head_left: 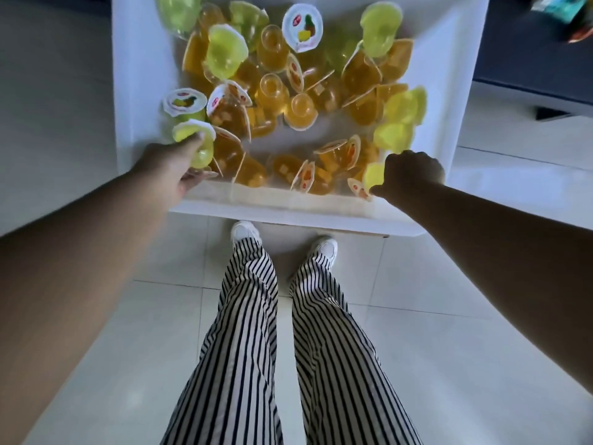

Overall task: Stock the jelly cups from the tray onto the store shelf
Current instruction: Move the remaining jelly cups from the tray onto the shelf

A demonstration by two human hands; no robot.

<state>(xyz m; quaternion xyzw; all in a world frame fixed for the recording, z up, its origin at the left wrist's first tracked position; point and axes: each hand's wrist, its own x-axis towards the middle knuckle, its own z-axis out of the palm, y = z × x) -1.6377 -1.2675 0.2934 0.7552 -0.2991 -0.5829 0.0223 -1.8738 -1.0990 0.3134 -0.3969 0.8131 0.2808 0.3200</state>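
Striped trousers [288, 348] and white shoes [245, 231] nearest, planted on pale floor tiles [449, 316] just short of the near edge of the white tray [288, 208].

At the tray's near-left corner, left hand [167, 170] reaching in, fingers curled round a yellow-green jelly cup [200, 146], thumb side low against the tray wall. At the near-right corner, right hand [412, 173] fisted knuckles-up, pinching a second yellow-green cup [373, 176] between thumb and fingers; how much of that cup sits inside the fist, impossible to tell.

Further in, a loose heap of orange jelly cups [298, 107] lying on their sides and upside down, a lid-up cup [302, 27] near the far edge, more green ones toward the far corners. No store shelf clearly in view; only a dark unit [529, 65] past the tray's far-right corner.

Risks, as a judgement: both grips shallow and on slick, rounded plastic, so a cup squirting free on the lift. Neighbours leaning on the held cups, so dragged over the low near wall onto the tiles. Foil lids facing every way, so a fingertip pressing through a seal. Both hands loaded, so nothing spare for steadying the tray.
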